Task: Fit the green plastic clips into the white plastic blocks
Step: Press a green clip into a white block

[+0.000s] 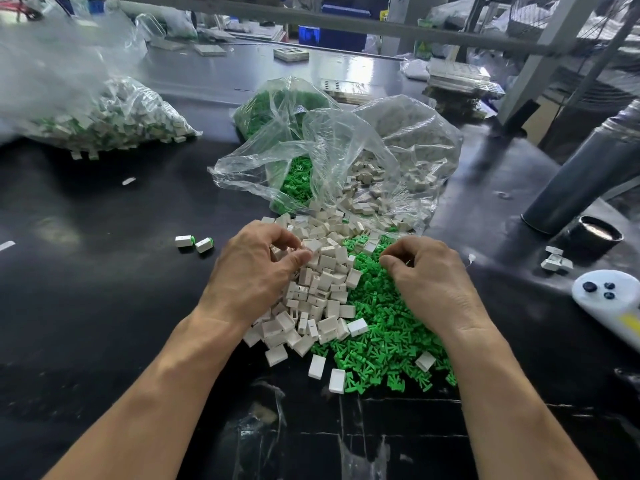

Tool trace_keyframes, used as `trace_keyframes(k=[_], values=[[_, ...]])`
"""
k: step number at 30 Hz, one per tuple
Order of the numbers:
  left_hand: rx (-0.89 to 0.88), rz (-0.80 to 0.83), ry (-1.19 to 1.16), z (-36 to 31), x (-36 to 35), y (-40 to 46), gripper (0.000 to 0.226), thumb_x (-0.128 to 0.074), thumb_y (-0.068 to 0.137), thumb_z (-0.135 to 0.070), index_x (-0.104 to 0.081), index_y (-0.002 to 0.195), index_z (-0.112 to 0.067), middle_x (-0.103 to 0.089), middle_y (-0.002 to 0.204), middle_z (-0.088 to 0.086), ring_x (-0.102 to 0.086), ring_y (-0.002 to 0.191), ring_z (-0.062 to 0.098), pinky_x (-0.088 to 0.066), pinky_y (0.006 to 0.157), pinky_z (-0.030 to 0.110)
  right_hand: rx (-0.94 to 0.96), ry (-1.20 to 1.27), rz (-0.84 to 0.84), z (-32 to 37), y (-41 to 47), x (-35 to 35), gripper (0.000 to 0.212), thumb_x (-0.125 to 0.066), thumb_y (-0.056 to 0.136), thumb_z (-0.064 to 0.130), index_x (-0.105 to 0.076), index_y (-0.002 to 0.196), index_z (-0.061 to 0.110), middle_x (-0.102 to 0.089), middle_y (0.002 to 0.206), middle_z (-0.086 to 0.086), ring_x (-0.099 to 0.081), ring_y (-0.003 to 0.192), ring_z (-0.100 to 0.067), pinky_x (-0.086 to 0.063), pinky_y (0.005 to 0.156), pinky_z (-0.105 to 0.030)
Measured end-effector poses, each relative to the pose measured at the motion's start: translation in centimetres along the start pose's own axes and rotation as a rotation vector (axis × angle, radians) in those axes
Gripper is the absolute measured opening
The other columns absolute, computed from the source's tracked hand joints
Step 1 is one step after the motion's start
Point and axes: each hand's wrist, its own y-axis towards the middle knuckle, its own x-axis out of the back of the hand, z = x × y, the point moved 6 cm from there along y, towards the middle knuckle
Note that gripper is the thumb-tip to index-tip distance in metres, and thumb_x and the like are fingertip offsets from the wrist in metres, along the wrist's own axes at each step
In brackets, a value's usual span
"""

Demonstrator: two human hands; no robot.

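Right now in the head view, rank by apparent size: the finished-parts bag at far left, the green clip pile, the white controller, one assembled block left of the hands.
1. Finished-parts bag
2. Green clip pile
3. White controller, partly cut off, so unsure
4. Assembled block

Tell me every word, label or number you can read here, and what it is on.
None can be read.
Small label on the bag of green clips: too blurred.
Yellow sticker on the white remote: no letters clear.
Yellow-green sign at the back: too small.

glossy black worktable (104, 306); grey metal frame (540, 46) behind
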Motion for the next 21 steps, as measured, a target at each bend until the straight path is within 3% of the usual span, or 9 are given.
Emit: trace_keyframes(k=[3,9,13,17,21], values=[[0.003,-0.013,-0.003,0.1,0.0,0.1,0.018,-0.079,0.084,-0.044,-0.071,0.095,-0.033,-0.058,0.097,-0.020,-0.055,0.071,-0.010,-0.041,0.067,0.017,-0.022,0.011,0.064,-0.4,0.1,0.0,0.007,-0.074,0.093,0.041,-0.074,0.096,0.034,-0.066,0.094,0.017,-0.060,0.088,-0.002,-0.051,0.085,-0.032],[-0.008,-0.030,-0.015,0.0,-0.2,0.1,0.013,-0.081,0.085,-0.037,-0.072,0.092,-0.033,-0.059,0.093,-0.018,-0.058,0.074,-0.002,-0.042,0.065,0.015,0.002,0.010,0.068,-0.1,-0.1,-0.8,0.004,-0.076,0.093,0.036,-0.076,0.092,0.032,-0.066,0.093,0.015,-0.058,0.083,0.003,-0.043,0.069,-0.018],[-0.020,-0.046,-0.088,0.0,0.0,-0.1,0.011,-0.081,0.085,-0.033,-0.073,0.092,-0.030,-0.063,0.093,-0.016,-0.062,0.074,-0.006,-0.047,0.060,0.008,0.020,0.022,0.013,-0.2,0.0,-0.5,0.004,-0.073,0.095,0.036,-0.075,0.095,0.032,-0.067,0.096,0.013,-0.057,0.084,0.003,-0.045,0.078,-0.026],[-0.005,-0.042,-0.159,-0.1,0.0,-0.1,0.008,-0.081,0.085,-0.029,-0.076,0.092,-0.031,-0.069,0.093,-0.015,-0.068,0.076,0.000,-0.057,0.070,0.019,0.043,0.040,0.094,0.2,-0.1,-1.2,0.010,-0.076,0.093,0.036,-0.074,0.103,0.036,-0.065,0.099,0.013,-0.058,0.088,0.000,-0.047,0.076,-0.023],[-0.002,-0.046,-0.201,-0.3,0.0,-0.2,0.010,-0.080,0.086,-0.026,-0.079,0.096,-0.027,-0.072,0.095,-0.013,-0.070,0.082,0.002,-0.061,0.076,0.026,0.062,0.018,0.049,0.3,-0.1,-1.2,0.002,-0.077,0.093,0.030,-0.075,0.092,0.031,-0.065,0.095,0.017,-0.054,0.083,0.008,-0.035,0.067,-0.009]])
